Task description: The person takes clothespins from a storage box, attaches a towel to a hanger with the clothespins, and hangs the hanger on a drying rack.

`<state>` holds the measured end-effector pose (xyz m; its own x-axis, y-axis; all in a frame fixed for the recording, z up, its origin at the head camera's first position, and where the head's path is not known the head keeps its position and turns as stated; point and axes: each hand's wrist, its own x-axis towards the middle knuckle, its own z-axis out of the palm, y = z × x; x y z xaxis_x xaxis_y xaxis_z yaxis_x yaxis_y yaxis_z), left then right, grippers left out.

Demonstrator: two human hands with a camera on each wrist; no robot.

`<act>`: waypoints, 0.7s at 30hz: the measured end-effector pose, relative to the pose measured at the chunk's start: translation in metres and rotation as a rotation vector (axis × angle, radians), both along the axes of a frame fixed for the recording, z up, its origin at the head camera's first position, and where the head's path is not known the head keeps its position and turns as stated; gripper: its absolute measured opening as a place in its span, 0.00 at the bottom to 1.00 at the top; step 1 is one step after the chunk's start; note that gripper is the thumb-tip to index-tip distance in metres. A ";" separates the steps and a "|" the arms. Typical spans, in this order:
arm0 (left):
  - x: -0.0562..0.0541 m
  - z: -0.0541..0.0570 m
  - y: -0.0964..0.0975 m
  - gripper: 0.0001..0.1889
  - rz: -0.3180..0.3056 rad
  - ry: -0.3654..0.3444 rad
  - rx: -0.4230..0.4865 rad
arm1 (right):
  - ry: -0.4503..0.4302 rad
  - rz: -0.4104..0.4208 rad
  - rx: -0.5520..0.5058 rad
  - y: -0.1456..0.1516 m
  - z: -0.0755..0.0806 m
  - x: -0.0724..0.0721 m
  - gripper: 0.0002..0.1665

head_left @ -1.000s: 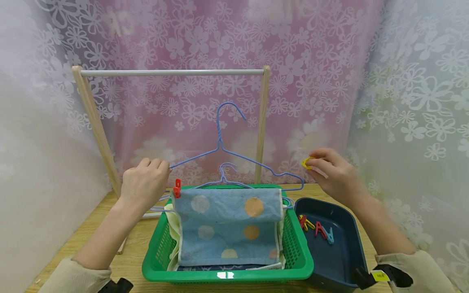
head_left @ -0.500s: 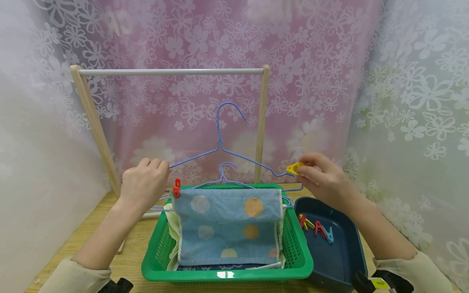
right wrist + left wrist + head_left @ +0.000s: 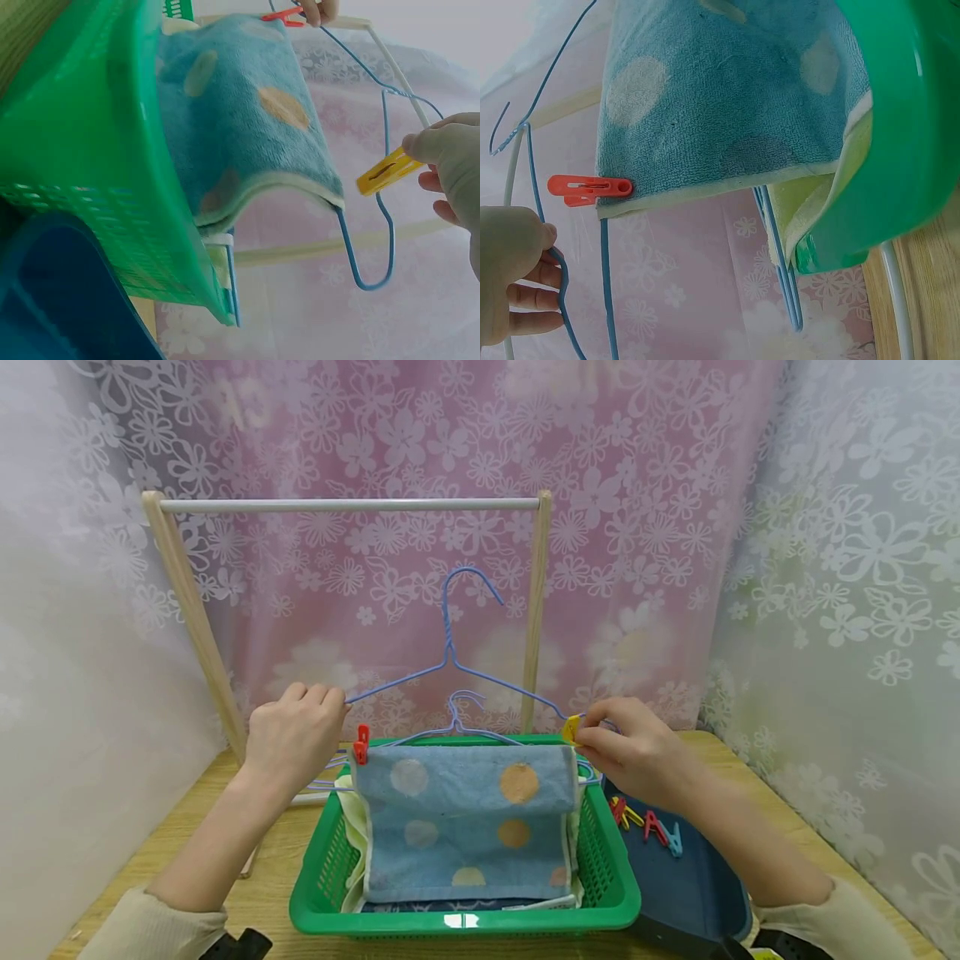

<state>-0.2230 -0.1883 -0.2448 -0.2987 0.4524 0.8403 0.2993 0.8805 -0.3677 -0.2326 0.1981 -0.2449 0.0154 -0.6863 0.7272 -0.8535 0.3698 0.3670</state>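
Over the green perforated plastic basket (image 3: 465,924) containing pale-yellow cloth (image 3: 356,827), a blue spotted towel (image 3: 465,806) drapes on a blue wire hanger (image 3: 448,635). Left grip (image 3: 296,731) curled round the hanger; right grip (image 3: 628,745) pinching a yellow plastic clothespin (image 3: 388,172) near it. Dark-blue tray (image 3: 701,893): red, yellow, light-blue clothespins (image 3: 654,828).

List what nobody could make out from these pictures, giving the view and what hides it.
Left end of the hanger: behind the left hand, head view; cut off by the bottom edge, left wrist view.
One end of the yellow peg: covered by the right hand, right wrist view.
The dark patterned thing in the basket: mostly hidden by the spotted towel, head view.
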 end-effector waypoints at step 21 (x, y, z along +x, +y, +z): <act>0.001 0.000 0.001 0.16 -0.004 -0.002 -0.006 | -0.040 0.014 0.059 -0.013 -0.008 0.003 0.19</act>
